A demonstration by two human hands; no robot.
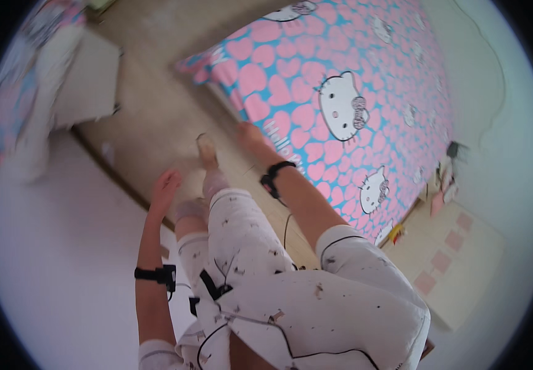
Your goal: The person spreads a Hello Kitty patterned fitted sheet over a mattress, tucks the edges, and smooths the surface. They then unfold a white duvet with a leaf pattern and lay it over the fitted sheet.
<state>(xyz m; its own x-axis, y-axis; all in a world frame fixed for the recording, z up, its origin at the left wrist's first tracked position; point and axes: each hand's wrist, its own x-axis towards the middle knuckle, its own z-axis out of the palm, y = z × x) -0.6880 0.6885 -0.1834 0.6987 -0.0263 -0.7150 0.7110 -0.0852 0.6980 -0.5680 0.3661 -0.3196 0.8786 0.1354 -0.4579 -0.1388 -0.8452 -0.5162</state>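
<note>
My left hand [166, 185] hangs beside my legs at the left, away from the bed. Its fingers look loosely bent and slightly apart, with nothing visible in them. My right hand [252, 137] is at the near left edge of a pink and blue sheet [303, 98] with hearts and white cat faces, spread over the bed. Blur and the angle hide its fingers, so whether it touches the sheet is unclear. Both forearms wear black straps with small devices, the left strap [155, 276] and the right strap [272, 177].
A slippered foot [206, 153] stands on the wooden floor [155, 92] between the bed and a white wall. A pale cabinet [87, 80] with cloth piled beside it stands at the far left. A light bedside cabinet [458, 265] with pink squares is at the right.
</note>
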